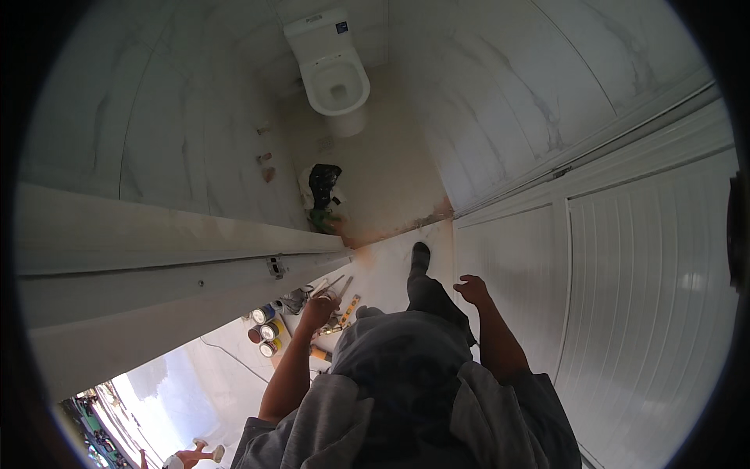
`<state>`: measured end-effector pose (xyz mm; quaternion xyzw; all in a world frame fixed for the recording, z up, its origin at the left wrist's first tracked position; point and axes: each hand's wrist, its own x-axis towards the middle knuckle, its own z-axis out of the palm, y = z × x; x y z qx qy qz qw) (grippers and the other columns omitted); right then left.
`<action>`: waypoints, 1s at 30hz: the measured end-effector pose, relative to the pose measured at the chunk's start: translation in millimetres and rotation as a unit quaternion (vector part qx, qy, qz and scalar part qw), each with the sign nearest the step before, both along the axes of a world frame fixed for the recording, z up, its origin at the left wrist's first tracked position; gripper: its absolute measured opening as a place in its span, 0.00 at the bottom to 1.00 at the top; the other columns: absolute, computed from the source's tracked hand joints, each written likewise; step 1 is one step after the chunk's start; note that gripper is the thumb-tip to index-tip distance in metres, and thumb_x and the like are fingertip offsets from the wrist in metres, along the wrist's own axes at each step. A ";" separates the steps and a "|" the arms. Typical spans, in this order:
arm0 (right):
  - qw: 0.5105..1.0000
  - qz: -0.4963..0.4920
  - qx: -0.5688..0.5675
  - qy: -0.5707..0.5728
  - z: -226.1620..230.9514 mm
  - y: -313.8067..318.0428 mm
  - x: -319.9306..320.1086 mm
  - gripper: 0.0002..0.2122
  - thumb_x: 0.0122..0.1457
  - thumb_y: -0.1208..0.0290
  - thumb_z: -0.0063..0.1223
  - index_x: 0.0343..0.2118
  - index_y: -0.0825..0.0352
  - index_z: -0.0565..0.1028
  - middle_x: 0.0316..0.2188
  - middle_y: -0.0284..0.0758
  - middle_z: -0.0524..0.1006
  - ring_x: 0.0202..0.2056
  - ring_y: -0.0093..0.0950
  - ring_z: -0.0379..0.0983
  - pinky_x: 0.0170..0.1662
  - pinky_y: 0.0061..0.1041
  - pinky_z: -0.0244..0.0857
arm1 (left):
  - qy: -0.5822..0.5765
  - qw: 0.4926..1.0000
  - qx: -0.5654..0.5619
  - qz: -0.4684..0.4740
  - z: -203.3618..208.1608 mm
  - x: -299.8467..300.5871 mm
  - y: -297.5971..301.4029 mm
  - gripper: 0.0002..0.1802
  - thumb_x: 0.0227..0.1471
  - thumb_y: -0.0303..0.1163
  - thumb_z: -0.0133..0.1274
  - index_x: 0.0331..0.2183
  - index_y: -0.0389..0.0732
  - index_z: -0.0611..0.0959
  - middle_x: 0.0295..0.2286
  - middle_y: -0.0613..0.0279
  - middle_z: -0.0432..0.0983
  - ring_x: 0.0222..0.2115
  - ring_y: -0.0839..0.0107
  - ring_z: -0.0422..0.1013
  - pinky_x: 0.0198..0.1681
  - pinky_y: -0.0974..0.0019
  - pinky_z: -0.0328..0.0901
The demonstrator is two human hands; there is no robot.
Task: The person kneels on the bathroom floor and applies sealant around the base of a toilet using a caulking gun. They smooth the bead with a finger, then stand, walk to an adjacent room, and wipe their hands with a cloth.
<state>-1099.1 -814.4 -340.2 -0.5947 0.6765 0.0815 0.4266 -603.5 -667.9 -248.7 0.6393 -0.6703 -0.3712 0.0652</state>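
My left hand (317, 311) hangs low on the left, its fingers curled. Something small and pale shows at them, too small to name. Below and around that hand, tools lie on the floor, among them a yellow spirit level (350, 309). Several paint cans (269, 331) stand just left of it. My right hand (472, 290) hangs near the white ribbed door (516, 258), its fingers loosely apart and holding nothing I can see. Between the hands, one of my feet in a dark shoe (420, 256) is forward on the pale floor.
Beyond the doorway, a white toilet (336, 84) stands at the back of a narrow marble-walled room. A black bag (323, 184) lies by its left wall. Pipe stubs (267, 173) stick out there. A door frame (180, 266) runs along the left. A cable (234, 357) crosses the floor; another person (191, 456) shows lower left.
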 end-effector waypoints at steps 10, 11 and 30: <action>0.993 0.104 -0.024 -0.053 26.0 -240.3 70.9 0.27 0.52 0.56 0.66 0.52 0.69 0.79 0.39 0.45 0.84 0.43 0.40 0.82 0.52 0.35 0.72 | 0.181 0.874 0.042 0.449 -6.4 -85.1 -221.7 0.29 0.55 0.48 0.62 0.50 0.36 0.82 0.42 0.48 0.82 0.46 0.59 0.78 0.52 0.60 0.70; 0.992 0.104 -0.012 -0.075 28.9 -256.1 83.6 0.27 0.53 0.57 0.66 0.52 0.69 0.78 0.39 0.45 0.84 0.43 0.39 0.82 0.52 0.34 0.72 | 0.182 0.850 0.047 0.492 -32.3 -84.4 -243.7 0.29 0.55 0.47 0.62 0.51 0.36 0.81 0.42 0.48 0.82 0.45 0.58 0.78 0.52 0.60 0.70; 0.911 -0.187 0.352 0.102 -176.3 -247.0 -10.3 0.21 0.62 0.66 0.60 0.55 0.70 0.73 0.36 0.40 0.82 0.35 0.32 0.82 0.38 0.34 0.77 | 0.302 0.426 0.146 0.840 -606.0 229.4 -323.3 0.18 0.65 0.50 0.51 0.37 0.44 0.76 0.31 0.65 0.72 0.30 0.67 0.71 0.26 0.61 0.66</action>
